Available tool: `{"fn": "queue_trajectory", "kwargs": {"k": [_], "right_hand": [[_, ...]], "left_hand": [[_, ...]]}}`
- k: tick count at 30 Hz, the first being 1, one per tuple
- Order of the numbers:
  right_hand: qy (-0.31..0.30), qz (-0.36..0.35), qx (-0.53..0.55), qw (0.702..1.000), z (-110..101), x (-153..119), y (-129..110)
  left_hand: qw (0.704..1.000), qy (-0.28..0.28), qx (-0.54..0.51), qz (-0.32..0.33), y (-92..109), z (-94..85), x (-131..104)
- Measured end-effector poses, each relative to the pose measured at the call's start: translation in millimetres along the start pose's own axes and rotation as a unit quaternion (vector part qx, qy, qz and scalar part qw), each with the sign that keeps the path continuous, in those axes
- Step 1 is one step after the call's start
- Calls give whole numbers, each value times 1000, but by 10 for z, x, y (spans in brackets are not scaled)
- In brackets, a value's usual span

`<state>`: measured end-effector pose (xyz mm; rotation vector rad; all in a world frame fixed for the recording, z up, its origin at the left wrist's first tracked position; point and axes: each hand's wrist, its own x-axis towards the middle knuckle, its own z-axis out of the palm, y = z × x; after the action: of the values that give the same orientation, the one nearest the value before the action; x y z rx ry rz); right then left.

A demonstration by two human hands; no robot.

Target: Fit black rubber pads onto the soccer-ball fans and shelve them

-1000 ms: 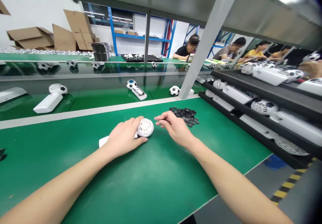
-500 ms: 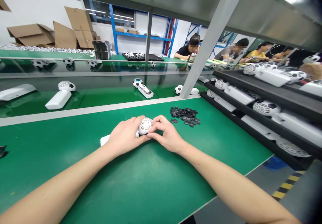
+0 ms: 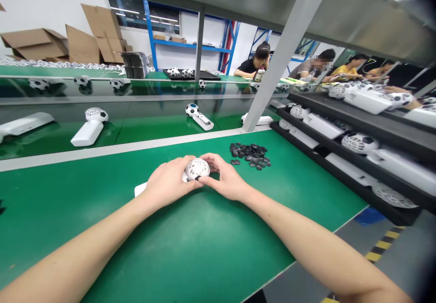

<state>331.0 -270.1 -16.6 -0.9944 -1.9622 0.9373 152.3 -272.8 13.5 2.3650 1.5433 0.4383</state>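
Observation:
Between my hands, on the green work surface (image 3: 190,239), lies a white device with a round openwork football-shaped head (image 3: 197,168). Its white handle (image 3: 140,189) sticks out from under my left hand (image 3: 170,176), which is wrapped over the neck and the near side of the ball. My right hand (image 3: 226,176) curves round the ball's right side, thumb on its front and fingers behind. A small black patch shows on the ball's lower front, by both thumbs. Beyond my right hand sits a pile of small black pentagon-like pieces (image 3: 254,154).
A conveyor belt (image 3: 136,132) runs behind the white rail, carrying several football-headed white devices. Black stacked trays (image 3: 327,146) with more devices stand at the right, beside a slanting grey post (image 3: 272,76). Co-workers (image 3: 259,60) sit across the line.
My right hand has opened wider round the ball, its fingers now behind it, so more of the ball shows. Devices on the near belt have shifted right.

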Motion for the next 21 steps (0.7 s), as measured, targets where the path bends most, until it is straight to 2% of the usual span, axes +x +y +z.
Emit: {"fn": "queue_trajectory", "kwargs": {"k": [5,7,9,11,12,15,17,21], "right_hand": [[22,-8,-31,999,31,-27,4],[-4,-7,-39,999,-46,34,26],[-24,3,-99,995,-217,169,79],[11,33,-237,971,-459,349,166],[40,61,-332,940,-585,438,219],[76,115,-422,896,-865,612,378],[60,128,-442,886,-910,606,448],[10,99,-464,880,-779,339,441]], "left_hand": [[1000,4,1,3,18,-2,-9],[1000,6,11,5,25,3,-18],[1000,8,28,8,22,10,-27],[999,6,46,11,9,16,-31],[998,4,54,12,0,20,-31],[997,-2,72,15,-37,38,-27],[997,1,76,20,-64,59,-23],[997,2,71,36,-99,84,-18]]}}
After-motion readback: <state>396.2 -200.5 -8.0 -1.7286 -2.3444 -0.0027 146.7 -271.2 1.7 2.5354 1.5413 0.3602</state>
